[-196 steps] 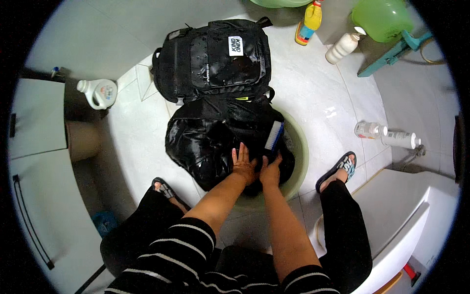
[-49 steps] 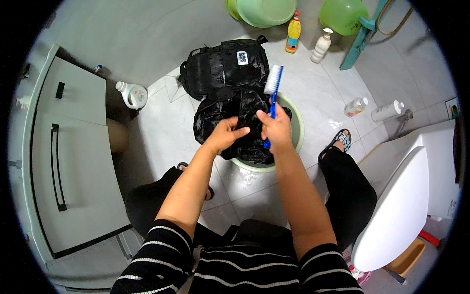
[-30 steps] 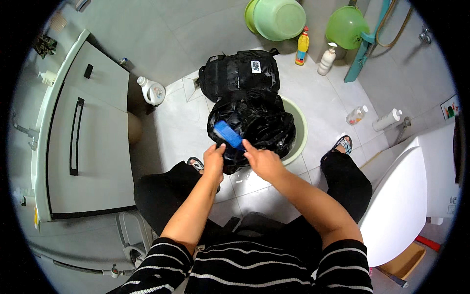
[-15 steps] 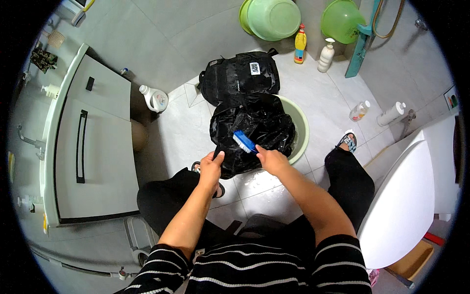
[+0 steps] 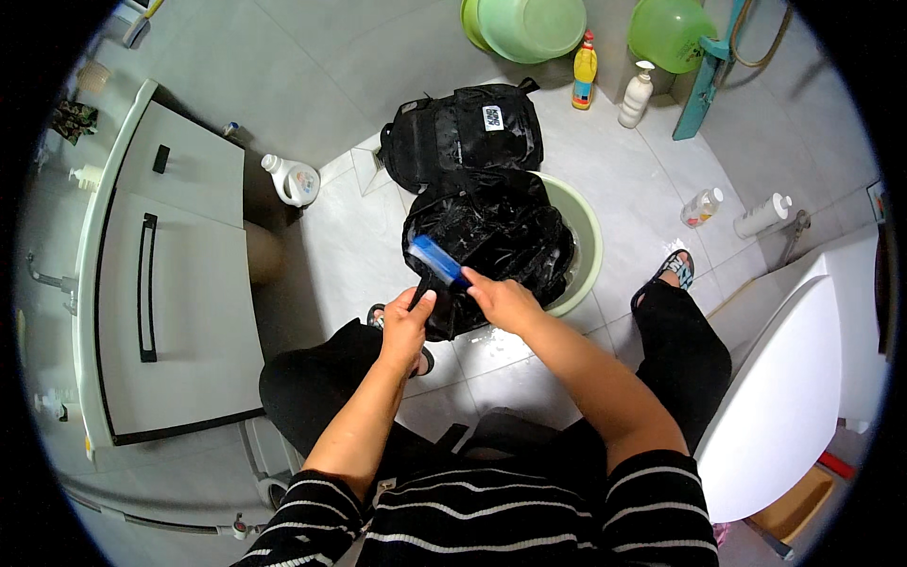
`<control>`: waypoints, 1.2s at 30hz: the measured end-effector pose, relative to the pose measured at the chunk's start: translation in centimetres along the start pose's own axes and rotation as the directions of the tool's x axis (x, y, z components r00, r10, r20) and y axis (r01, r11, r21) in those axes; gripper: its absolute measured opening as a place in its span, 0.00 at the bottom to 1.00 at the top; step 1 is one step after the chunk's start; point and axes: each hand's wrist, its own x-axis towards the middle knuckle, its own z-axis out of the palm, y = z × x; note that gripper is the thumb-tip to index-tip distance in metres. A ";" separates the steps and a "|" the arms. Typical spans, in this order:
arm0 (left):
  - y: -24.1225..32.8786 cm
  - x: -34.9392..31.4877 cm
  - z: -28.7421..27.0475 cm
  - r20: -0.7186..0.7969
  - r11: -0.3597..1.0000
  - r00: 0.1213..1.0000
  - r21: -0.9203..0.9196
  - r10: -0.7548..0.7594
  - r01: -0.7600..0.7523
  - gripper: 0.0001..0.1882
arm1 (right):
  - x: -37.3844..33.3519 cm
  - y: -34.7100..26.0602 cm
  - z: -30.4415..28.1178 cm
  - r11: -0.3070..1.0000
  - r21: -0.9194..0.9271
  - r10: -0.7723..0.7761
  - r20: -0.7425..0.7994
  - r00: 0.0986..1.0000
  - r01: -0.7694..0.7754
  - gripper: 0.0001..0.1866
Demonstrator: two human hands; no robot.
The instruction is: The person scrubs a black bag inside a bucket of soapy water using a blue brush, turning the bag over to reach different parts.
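A wet black backpack lies partly over a pale green basin on the tiled floor, its upper part with a white label resting on the tiles beyond. My left hand pinches a strap or fold at the bag's near left edge. In my right hand is a blue scrub brush, gripped by its near end and blurred by motion. The brush lies over the bag's left part, close to my left hand. Its bristles cannot be made out now.
A white jug stands by the cabinet at left. Near the back wall are a yellow bottle, a white pump bottle and green basins. Two bottles stand at right, before a white toilet lid.
My right hand has moved the brush left and slightly up across the bag, toward my left hand. My left hand keeps its hold on the bag's edge. The view has shifted slightly.
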 end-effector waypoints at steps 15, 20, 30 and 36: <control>10.2 14.2 7.0 0.219 0.973 0.961 -0.120 -0.168 0.197 0.16 | -0.6 0.8 0.5 0.992 -0.030 0.084 -0.539 0.838 -0.119 0.25; 9.5 14.6 7.8 0.279 0.935 0.941 -0.242 -0.190 0.261 0.17 | 0.0 1.4 1.0 0.992 0.119 0.096 -0.585 0.805 -0.031 0.24; 6.8 16.0 5.8 0.320 0.867 0.943 -0.442 -0.087 0.230 0.21 | -0.5 2.7 2.7 0.914 0.203 0.399 -0.304 0.865 -0.350 0.25; 4.2 14.2 3.9 0.257 0.879 0.961 -0.428 -0.103 0.209 0.19 | 3.2 -4.1 -1.8 0.994 0.097 0.092 -0.525 0.846 -0.048 0.25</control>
